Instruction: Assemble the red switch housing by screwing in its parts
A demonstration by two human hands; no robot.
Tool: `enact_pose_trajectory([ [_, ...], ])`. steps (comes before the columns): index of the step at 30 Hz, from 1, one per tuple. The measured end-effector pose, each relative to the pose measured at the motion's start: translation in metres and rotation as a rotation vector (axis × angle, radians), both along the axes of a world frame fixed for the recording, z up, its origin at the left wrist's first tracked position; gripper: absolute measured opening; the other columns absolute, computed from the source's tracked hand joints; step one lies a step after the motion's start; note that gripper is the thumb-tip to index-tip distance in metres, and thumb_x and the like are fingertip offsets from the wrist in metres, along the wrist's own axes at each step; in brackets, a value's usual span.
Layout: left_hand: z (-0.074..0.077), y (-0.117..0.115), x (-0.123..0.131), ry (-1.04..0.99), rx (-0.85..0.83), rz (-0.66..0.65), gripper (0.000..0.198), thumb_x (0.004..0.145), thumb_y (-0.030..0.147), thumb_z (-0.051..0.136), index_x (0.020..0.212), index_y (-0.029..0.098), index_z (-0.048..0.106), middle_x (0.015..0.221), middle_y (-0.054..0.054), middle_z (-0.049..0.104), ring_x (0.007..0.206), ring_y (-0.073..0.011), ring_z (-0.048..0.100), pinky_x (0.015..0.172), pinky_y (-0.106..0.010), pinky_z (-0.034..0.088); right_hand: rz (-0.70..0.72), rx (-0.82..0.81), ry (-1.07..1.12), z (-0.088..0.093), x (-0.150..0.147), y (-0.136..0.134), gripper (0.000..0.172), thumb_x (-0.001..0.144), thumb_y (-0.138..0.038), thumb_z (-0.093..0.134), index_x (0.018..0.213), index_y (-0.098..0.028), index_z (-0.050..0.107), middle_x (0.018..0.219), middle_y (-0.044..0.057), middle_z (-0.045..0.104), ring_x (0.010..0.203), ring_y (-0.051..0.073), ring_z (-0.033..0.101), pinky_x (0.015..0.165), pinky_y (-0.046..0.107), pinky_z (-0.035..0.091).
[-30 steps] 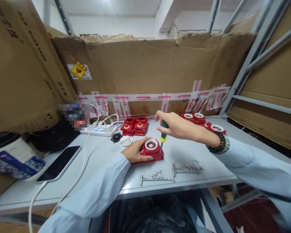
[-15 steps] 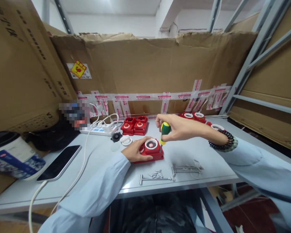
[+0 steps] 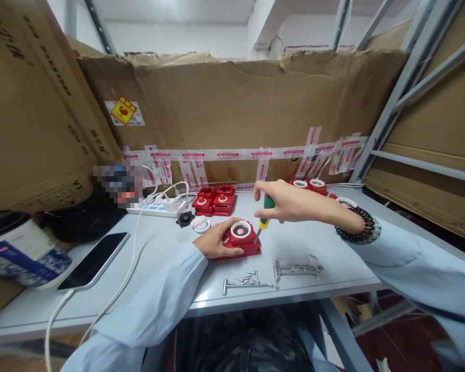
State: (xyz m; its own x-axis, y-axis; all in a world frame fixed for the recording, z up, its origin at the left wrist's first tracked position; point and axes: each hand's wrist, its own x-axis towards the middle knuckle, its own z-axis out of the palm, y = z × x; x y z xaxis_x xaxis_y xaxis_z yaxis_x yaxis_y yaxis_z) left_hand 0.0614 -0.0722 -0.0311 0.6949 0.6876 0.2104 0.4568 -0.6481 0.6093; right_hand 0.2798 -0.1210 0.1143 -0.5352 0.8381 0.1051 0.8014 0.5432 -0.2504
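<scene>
My left hand (image 3: 219, 242) grips the left end of a red housing (image 3: 250, 249) that lies on the table and carries a white ring (image 3: 241, 230) on top. In my right hand (image 3: 282, 200) is a screwdriver (image 3: 263, 223) with a green and yellow handle. Its shaft slants down to the right corner of the housing, where the tip meets the red part; whether a screw sits under it is too small to tell. Several small metal pins or screws (image 3: 250, 278) lie in front of the housing, beside a T-shaped metal rod (image 3: 246, 285).
Two red housings (image 3: 214, 200) stand at the back, and more with white rings (image 3: 308, 185) at the back right. Left of my left hand are a loose white ring (image 3: 200, 224) and a black part (image 3: 185, 219). A phone (image 3: 95, 261), cable and power strip (image 3: 158, 206) occupy the left.
The screwdriver has tilted, its handle leaning further right, and the fingers of my right hand have shifted on it. My left hand and the red housing stay in place.
</scene>
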Motion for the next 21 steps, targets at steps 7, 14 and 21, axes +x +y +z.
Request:
enact_pose_trajectory([
  [7, -0.002, 0.001, 0.000, -0.002, -0.009, 0.001, 0.073, 0.066, 0.044, 0.071, 0.127, 0.022, 0.040, 0.113, -0.005, 0.063, 0.101, -0.0249, 0.060, 0.092, -0.036, 0.046, 0.099, -0.016, 0.199, -0.005, 0.002, 0.005, 0.034, 0.065, -0.015, 0.062, 0.093, -0.019, 0.044, 0.082, 0.000, 0.059, 0.070, 0.013, 0.051, 0.061, 0.025, 0.038],
  [14, -0.002, 0.001, 0.000, -0.007, -0.006, 0.006, 0.072, 0.065, 0.043, 0.072, 0.127, 0.022, 0.041, 0.115, -0.005, 0.063, 0.103, -0.0253, 0.060, 0.094, -0.036, 0.045, 0.059, 0.093, 0.443, -0.027, -0.003, 0.008, 0.034, 0.078, -0.031, 0.057, 0.107, -0.017, 0.045, 0.085, 0.002, 0.057, 0.072, 0.013, 0.051, 0.066, 0.027, 0.040],
  [21, -0.001, 0.001, 0.000, -0.029, -0.011, -0.004, 0.072, 0.065, 0.042, 0.072, 0.127, 0.022, 0.041, 0.115, -0.005, 0.062, 0.102, -0.0248, 0.060, 0.093, -0.037, 0.045, 0.053, 0.186, 0.546, -0.017, 0.002, 0.005, 0.029, 0.078, -0.031, 0.057, 0.102, -0.018, 0.047, 0.090, 0.003, 0.058, 0.075, 0.013, 0.052, 0.069, 0.027, 0.041],
])
